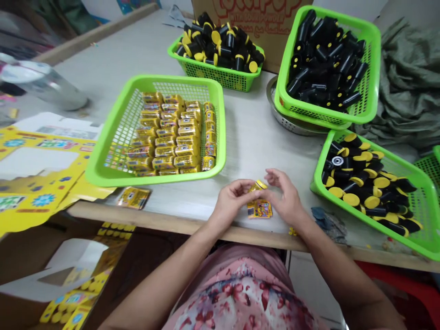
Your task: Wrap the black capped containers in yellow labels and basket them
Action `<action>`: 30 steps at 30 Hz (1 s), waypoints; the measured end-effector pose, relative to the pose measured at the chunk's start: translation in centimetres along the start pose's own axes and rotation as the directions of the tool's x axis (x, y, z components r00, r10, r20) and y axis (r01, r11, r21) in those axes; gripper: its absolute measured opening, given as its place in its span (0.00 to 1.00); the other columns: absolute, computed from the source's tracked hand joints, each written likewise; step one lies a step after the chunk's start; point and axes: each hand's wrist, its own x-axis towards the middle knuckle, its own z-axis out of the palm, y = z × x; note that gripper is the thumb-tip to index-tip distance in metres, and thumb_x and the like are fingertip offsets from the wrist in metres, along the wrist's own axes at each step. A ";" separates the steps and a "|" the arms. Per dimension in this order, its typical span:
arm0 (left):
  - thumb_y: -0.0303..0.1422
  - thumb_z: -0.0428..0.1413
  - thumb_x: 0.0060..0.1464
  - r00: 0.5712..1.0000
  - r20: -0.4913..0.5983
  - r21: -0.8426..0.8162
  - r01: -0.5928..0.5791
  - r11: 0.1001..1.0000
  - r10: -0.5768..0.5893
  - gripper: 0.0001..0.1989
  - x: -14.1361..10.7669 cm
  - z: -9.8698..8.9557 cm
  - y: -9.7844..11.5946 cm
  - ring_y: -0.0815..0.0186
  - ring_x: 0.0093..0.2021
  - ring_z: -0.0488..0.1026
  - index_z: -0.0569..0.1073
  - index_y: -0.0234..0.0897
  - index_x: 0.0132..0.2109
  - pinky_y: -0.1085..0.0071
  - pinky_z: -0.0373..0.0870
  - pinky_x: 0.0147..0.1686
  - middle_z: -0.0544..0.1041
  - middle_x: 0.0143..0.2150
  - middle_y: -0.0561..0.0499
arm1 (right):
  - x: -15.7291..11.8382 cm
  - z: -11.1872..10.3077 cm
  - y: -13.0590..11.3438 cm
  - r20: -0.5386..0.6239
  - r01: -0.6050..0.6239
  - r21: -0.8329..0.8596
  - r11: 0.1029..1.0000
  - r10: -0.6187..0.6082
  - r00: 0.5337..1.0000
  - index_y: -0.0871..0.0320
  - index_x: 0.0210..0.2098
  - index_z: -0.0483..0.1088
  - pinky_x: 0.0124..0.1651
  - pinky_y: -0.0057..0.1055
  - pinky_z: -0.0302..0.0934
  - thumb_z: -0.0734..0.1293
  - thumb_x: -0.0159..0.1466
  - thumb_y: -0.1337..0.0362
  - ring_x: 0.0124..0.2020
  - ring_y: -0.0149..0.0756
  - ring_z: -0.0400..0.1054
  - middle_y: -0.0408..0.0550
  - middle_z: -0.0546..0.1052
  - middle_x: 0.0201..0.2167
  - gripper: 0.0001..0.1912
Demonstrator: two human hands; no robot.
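My left hand (233, 200) and my right hand (285, 193) meet above the table's front edge. Between them is a small yellow-labelled tube (260, 185), pinched by my left fingers. My right fingers curve close beside it, and I cannot tell if they grip it. A printed yellow sachet (259, 210) hangs below the tube, partly hidden by my fingers. To the left, a green mesh basket (151, 182) holds rows of similar yellow packs (165, 137). A loose yellow sachet (134, 197) lies on the table near my left hand.
Green baskets (220, 78) (374, 68) (378, 237) hold black tubes with yellow caps (357, 197). A steel bowl (285, 119) sits under one. Flat yellow printed cardboard (41, 174) covers the left table edge. A cardboard box (240, 27) stands behind.
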 end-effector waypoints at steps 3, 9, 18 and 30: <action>0.35 0.73 0.36 1.000 -0.006 -0.092 0.004 0.996 -0.004 0.18 0.2 -0.1 0.2 0.68 0.33 0.75 0.80 0.36 0.37 0.73 0.72 0.39 0.80 0.32 0.54 | -0.4 0.4 -0.5 0.029 0.297 -0.190 0.936 -0.297 0.954 0.53 0.67 0.52 0.62 0.54 0.61 0.72 0.61 0.55 0.61 0.53 0.63 0.59 0.68 0.61 0.41; 0.44 0.69 0.45 0.941 0.290 -0.230 0.244 0.942 -0.173 0.19 0.1 -0.4 0.6 0.59 0.37 0.80 0.81 0.33 0.39 0.69 0.75 0.37 0.83 0.37 0.44 | -0.8 0.9 -1.0 -0.032 0.380 -0.220 0.898 -0.396 0.918 0.50 0.69 0.45 0.56 0.50 0.68 0.65 0.63 0.68 0.55 0.49 0.69 0.57 0.72 0.55 0.39; 0.39 0.72 0.39 0.915 0.312 -0.242 0.336 0.910 -0.255 0.18 0.1 -1.0 0.8 0.60 0.32 0.80 0.82 0.31 0.35 0.69 0.77 0.33 0.83 0.32 0.43 | -1.0 0.4 -1.0 0.029 0.362 -0.069 0.930 -0.361 0.932 0.52 0.69 0.46 0.53 0.45 0.71 0.68 0.63 0.66 0.53 0.46 0.72 0.57 0.73 0.53 0.40; 0.37 0.73 0.33 0.999 0.036 -0.182 0.024 0.983 -0.018 0.18 -0.2 -0.5 0.1 0.68 0.28 0.73 0.82 0.35 0.34 0.71 0.70 0.35 0.79 0.27 0.53 | -0.2 -0.7 -1.5 0.264 0.467 -0.204 0.860 -0.411 0.873 0.50 0.71 0.47 0.56 0.51 0.69 0.65 0.66 0.67 0.56 0.50 0.68 0.58 0.72 0.55 0.37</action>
